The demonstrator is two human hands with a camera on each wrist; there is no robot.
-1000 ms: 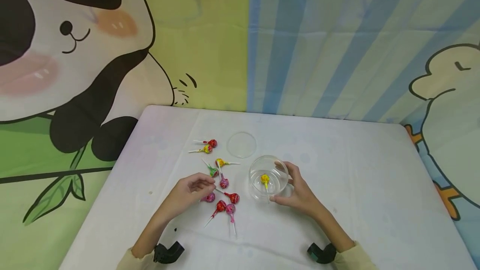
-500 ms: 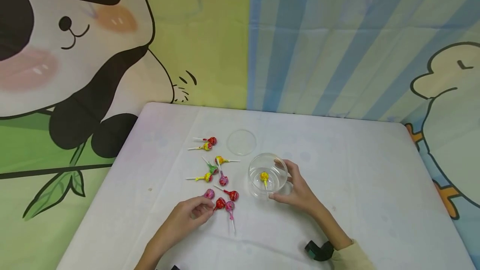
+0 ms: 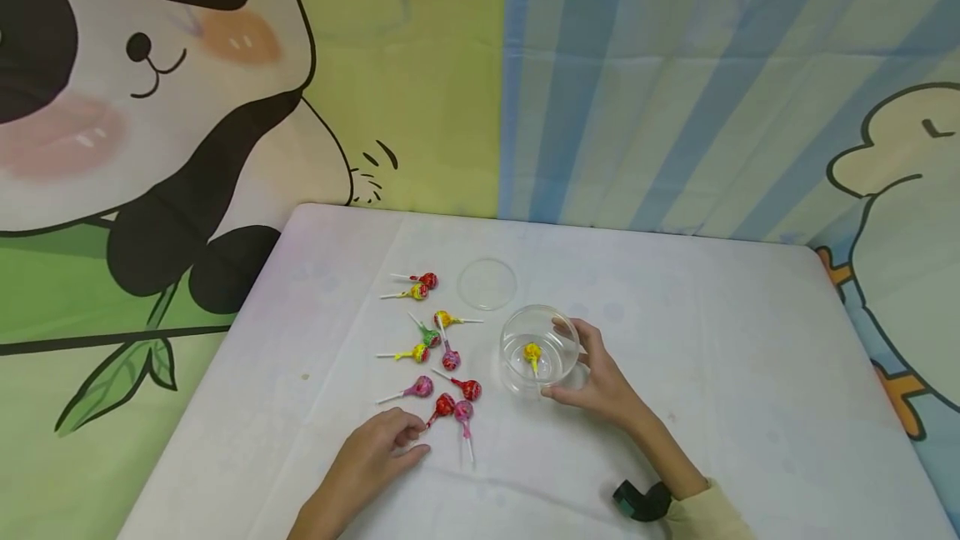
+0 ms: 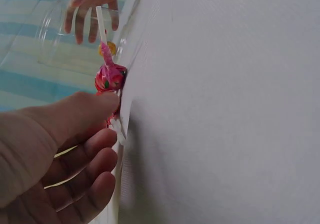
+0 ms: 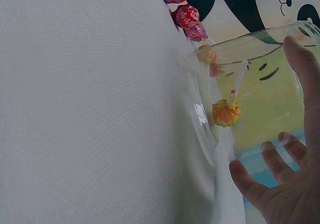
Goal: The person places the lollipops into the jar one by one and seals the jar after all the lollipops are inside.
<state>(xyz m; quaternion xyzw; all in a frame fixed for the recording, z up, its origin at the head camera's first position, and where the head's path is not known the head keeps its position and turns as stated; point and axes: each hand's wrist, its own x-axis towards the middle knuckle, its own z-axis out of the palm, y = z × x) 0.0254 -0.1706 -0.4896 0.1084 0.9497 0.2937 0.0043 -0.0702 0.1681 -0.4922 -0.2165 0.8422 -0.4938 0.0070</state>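
Note:
My right hand holds a clear round container from its right side, thumb and fingers spread around the wall. Inside it a yellow lollipop leans with its stick up. My left hand is low over the table beside a red lollipop, with a gap between thumb and fingertips right at its stick. In the left wrist view the thumb partly hides that lollipop, and a pink lollipop lies just beyond it. Another pink lollipop lies above the left hand in the head view.
Several more lollipops lie left of the container, among them a green one, a yellow one and a red one. A clear round lid lies flat behind the container. A printed cloth hangs behind the white table.
My left hand has set a yellow lollipop down on the left, then moved nearer to me, down to the red lollipop's stick. The right hand and container stay in place.

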